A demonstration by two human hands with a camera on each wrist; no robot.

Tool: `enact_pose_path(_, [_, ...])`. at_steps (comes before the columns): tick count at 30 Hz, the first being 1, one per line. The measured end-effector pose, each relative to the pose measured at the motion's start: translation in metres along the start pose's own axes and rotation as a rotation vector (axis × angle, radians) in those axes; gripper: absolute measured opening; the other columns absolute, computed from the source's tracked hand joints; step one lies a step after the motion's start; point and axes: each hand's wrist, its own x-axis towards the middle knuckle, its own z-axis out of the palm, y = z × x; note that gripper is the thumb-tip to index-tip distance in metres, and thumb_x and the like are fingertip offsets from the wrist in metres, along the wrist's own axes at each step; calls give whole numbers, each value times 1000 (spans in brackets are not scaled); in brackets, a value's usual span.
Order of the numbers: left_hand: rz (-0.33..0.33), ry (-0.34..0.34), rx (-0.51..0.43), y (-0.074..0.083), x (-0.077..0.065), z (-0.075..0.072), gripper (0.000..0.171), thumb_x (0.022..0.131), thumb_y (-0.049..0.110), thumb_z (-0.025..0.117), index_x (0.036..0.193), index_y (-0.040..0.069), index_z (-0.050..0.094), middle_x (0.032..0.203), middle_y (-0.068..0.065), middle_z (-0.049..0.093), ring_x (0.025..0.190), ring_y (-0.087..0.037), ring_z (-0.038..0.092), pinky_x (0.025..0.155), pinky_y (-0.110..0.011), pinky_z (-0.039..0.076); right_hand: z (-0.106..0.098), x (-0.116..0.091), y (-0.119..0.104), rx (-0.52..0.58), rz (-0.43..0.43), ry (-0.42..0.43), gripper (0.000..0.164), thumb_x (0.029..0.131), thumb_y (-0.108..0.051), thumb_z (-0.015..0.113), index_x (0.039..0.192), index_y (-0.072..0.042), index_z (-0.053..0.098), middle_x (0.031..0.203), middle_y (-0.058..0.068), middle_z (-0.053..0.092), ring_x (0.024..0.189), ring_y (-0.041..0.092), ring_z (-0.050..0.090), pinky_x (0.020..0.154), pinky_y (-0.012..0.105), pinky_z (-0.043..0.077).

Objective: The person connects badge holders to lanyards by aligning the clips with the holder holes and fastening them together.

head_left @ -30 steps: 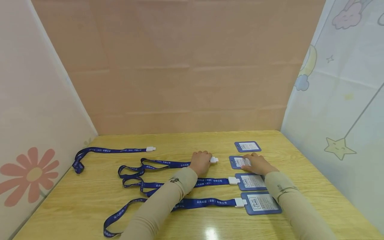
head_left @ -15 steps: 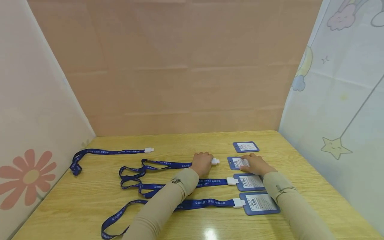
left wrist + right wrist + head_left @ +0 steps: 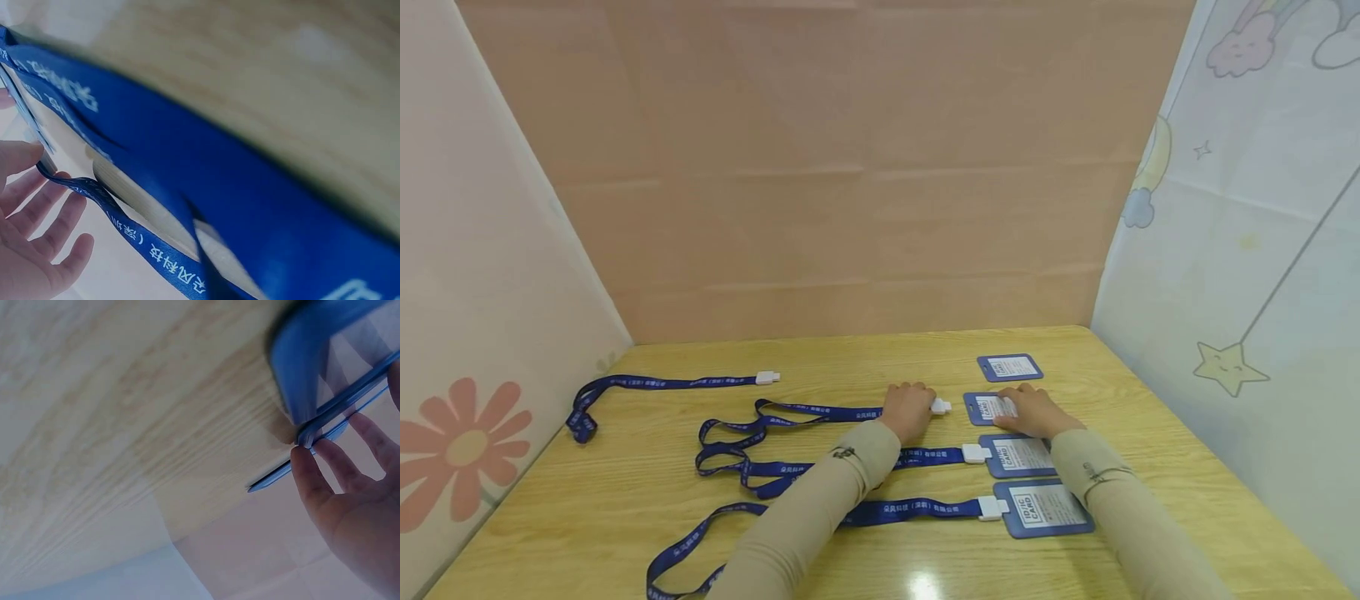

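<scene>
In the head view my left hand (image 3: 908, 412) pinches a blue lanyard (image 3: 838, 413) with white lettering, close behind its white plastic clip (image 3: 940, 407). The left wrist view has the strap (image 3: 165, 253) running up to the fingers, its end partly hidden. To the right, my right hand (image 3: 1033, 410) grips a blue ID card holder (image 3: 982, 409) by its far end, covering part of the card. The holder's slotted end faces the clip, with a small gap between them. Finger and thumb tips touch the holder's edge (image 3: 340, 403) in the right wrist view.
Nearer me, two lanyards have clips (image 3: 977, 453) (image 3: 992, 507) meeting card holders (image 3: 1018, 457) (image 3: 1047, 507). Farther back lie a separate card holder (image 3: 1009, 367) and, at left, another lanyard (image 3: 677, 382). Cloth-like walls enclose the wooden table (image 3: 865, 558).
The left hand has moved slightly right with the lanyard, narrowing the gap between its clip and the card holder. The right hand keeps its grip. The head view has shifted slightly right.
</scene>
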Motion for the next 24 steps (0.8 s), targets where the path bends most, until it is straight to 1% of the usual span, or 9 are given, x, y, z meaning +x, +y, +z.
enact_pose_path(5, [7,5,-3,3,2,1,18,93,25,57,104,20,69,100,3,69,90,-18,64,82,-39,50,-1,-2,-3,-7,-13,11,58,87,-37,63,132,-3,48,128,29,46,114,47,45,94,62,39])
enact_pose_path(14, [5,4,-7,5,3,1,16,92,25,57,102,20,70,97,3,69,88,-18,64,81,-38,50,-3,-5,-10,-14,-14,-3,56,88,-35,62,131,-2,49,125,27,48,113,46,47,94,61,39])
enact_pose_path(24, [14,-26,-16,10,5,0,17,92,26,58,103,20,69,98,2,68,90,-18,63,83,-38,49,-1,-3,-7,-17,-4,-3,57,88,-36,62,133,-3,48,126,27,48,111,43,48,93,61,40])
